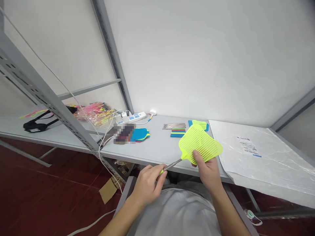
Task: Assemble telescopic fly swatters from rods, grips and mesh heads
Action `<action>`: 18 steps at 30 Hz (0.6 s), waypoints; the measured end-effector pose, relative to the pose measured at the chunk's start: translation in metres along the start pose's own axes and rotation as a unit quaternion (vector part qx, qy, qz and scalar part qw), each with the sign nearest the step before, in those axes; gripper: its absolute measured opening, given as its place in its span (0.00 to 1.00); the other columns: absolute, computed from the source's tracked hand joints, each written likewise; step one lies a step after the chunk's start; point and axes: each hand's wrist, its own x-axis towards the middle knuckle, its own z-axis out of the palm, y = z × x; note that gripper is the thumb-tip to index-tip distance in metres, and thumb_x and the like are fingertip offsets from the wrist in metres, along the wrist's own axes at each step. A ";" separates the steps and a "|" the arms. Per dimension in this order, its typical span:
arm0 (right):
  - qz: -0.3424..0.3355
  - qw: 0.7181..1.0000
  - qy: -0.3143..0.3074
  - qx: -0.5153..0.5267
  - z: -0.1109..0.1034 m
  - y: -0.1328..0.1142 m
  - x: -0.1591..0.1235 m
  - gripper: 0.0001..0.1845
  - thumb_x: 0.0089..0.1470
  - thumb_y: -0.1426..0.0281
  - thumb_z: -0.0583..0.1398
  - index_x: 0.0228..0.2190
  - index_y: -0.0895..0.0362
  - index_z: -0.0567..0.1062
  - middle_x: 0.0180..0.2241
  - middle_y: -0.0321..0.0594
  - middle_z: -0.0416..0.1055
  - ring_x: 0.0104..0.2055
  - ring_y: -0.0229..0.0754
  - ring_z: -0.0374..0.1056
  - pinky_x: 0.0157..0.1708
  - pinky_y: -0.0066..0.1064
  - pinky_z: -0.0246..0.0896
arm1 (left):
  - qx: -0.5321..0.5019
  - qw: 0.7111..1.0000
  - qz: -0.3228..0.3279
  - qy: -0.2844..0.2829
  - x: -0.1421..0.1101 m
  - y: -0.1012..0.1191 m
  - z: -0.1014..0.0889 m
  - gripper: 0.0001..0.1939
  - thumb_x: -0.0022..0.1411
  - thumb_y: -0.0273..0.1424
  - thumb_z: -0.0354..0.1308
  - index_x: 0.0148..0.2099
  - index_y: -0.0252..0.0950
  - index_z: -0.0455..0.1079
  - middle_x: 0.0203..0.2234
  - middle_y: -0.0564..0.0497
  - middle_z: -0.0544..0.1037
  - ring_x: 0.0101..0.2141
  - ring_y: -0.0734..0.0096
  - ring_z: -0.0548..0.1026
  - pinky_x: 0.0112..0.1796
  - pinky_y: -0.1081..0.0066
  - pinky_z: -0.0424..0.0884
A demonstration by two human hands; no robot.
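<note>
A yellow-green fly swatter [200, 141] with a perforated head and a metal rod is held between both hands, above the table's front edge. My left hand [149, 183] is wrapped round its yellow-green grip end, most of which the fingers hide. The lower edge of the swatter head is pinched in my right hand [208, 170], thumb on top. Behind the swatter lie several metal rods [174, 126] in a row and a stack of coloured grips [177, 132]. Blue and yellow-green swatter heads [199, 124] lie partly hidden behind the held one.
More flat heads, blue on top [139, 134], lie at left beside a blurred patch. A white power strip [134, 117] with cables stands at the back. White plastic sheeting [261, 154] covers the right side. A metal shelf post [49, 95] rises at left, near bagged coloured items [95, 113].
</note>
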 end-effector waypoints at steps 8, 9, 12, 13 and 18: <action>0.021 1.000 0.004 -0.013 -0.001 0.001 0.002 0.15 0.56 0.58 0.59 0.27 0.57 0.70 0.24 0.33 0.65 0.24 0.34 0.61 0.22 0.26 0.59 | 0.027 0.999 -0.010 0.015 -0.002 -0.001 0.004 0.13 0.66 0.29 0.51 0.51 0.36 0.68 0.37 0.46 0.80 0.29 0.66 0.74 0.34 0.66 0.65; 0.025 1.000 0.004 -0.015 0.000 0.002 0.002 0.16 0.56 0.58 0.59 0.26 0.57 0.70 0.23 0.33 0.65 0.24 0.34 0.60 0.22 0.26 0.59 | 0.032 0.999 -0.010 0.018 -0.002 -0.001 0.004 0.13 0.66 0.28 0.51 0.51 0.35 0.67 0.37 0.46 0.80 0.30 0.66 0.74 0.34 0.67 0.65; 0.034 0.999 0.003 -0.017 0.002 0.003 0.003 0.17 0.56 0.57 0.59 0.24 0.57 0.69 0.21 0.32 0.63 0.23 0.33 0.59 0.22 0.26 0.58 | 0.062 0.998 0.000 0.024 0.000 0.000 0.003 0.13 0.65 0.28 0.52 0.52 0.35 0.67 0.38 0.46 0.80 0.31 0.65 0.75 0.34 0.66 0.65; 0.037 0.999 0.003 -0.017 0.003 0.004 0.003 0.17 0.56 0.57 0.59 0.24 0.57 0.69 0.21 0.32 0.64 0.23 0.33 0.59 0.22 0.26 0.58 | 0.073 0.997 0.005 0.026 0.001 0.000 0.002 0.13 0.65 0.28 0.52 0.52 0.34 0.67 0.38 0.46 0.80 0.31 0.65 0.75 0.34 0.66 0.65; 0.051 0.998 -0.002 -0.022 0.004 0.005 0.004 0.17 0.56 0.56 0.59 0.26 0.57 0.69 0.22 0.33 0.64 0.23 0.33 0.58 0.22 0.26 0.57 | 0.099 0.994 0.015 0.035 0.003 0.001 -0.003 0.12 0.66 0.28 0.53 0.51 0.34 0.68 0.34 0.49 0.80 0.29 0.67 0.75 0.32 0.67 0.64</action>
